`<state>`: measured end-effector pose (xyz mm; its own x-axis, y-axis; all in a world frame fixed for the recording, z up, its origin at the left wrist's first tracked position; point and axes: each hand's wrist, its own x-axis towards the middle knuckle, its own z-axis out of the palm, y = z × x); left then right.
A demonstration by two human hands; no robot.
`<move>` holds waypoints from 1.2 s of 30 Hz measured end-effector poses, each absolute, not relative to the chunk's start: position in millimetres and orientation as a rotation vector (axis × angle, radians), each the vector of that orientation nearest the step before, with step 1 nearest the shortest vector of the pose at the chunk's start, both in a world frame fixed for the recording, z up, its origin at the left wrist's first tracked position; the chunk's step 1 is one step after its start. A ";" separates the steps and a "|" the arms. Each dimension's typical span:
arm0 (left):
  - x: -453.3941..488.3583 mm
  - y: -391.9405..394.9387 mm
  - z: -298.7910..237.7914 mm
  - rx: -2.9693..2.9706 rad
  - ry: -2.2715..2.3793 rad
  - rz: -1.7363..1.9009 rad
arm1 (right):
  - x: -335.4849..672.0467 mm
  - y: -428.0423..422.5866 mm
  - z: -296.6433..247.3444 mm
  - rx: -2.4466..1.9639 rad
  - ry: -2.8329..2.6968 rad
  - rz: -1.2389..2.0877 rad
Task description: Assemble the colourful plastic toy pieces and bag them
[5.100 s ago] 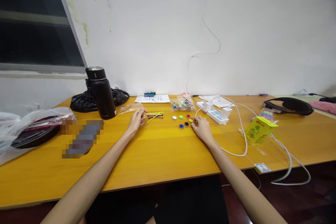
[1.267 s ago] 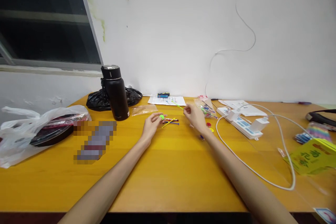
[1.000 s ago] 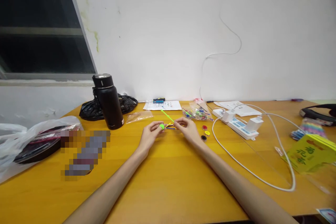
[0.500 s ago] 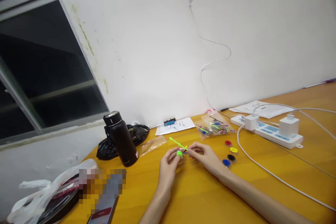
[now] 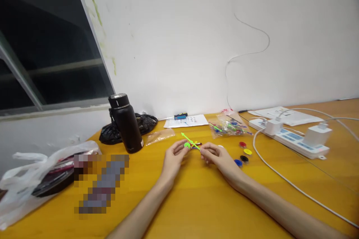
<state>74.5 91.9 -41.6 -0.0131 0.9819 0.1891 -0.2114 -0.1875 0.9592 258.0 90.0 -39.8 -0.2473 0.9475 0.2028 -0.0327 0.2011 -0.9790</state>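
Note:
My left hand point(image 5: 173, 160) pinches a small green disc point(image 5: 187, 145) with a hole in its middle between thumb and fingertips. My right hand point(image 5: 219, 157) grips the near end of a thin green arrow-shaped clock hand point(image 5: 188, 139), whose tip points up and to the left, above the table. Small red, yellow and dark bits show behind it between the two hands, too small to name. To the right of my right hand lie a red disc point(image 5: 242, 144), a yellow disc point(image 5: 248, 152), a black disc point(image 5: 244, 159) and a blue disc point(image 5: 238, 163).
A clear bag of coloured pointers point(image 5: 230, 127) lies beyond my hands, near a paper with a screwdriver point(image 5: 181, 116). On the left stand a black bottle point(image 5: 126, 125) and a white plastic bag point(image 5: 24, 170). A power strip point(image 5: 288, 138) with chargers and white cables is right.
The camera view has shifted, so the scene sits higher in the picture. My hands have drawn slightly apart, still holding the green disc and the green clock hand.

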 end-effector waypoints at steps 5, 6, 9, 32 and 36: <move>72.9 89.5 -40.7 1.204 0.989 1.386 | 259.7 92.0 -35.3 -0.890 -1.457 1.362; 72.6 89.2 -40.7 1.207 1.001 1.377 | 259.7 92.5 -34.7 -0.894 -1.469 1.371; 71.6 89.0 -41.5 1.214 1.012 1.354 | 259.8 92.9 -33.4 -0.904 -1.524 1.376; 69.6 86.4 -37.9 1.198 0.969 1.305 | 258.5 94.8 -43.6 -0.934 -1.643 1.187; 69.9 85.7 -37.6 1.216 0.963 1.295 | 257.8 92.3 -41.6 -0.954 -1.654 1.152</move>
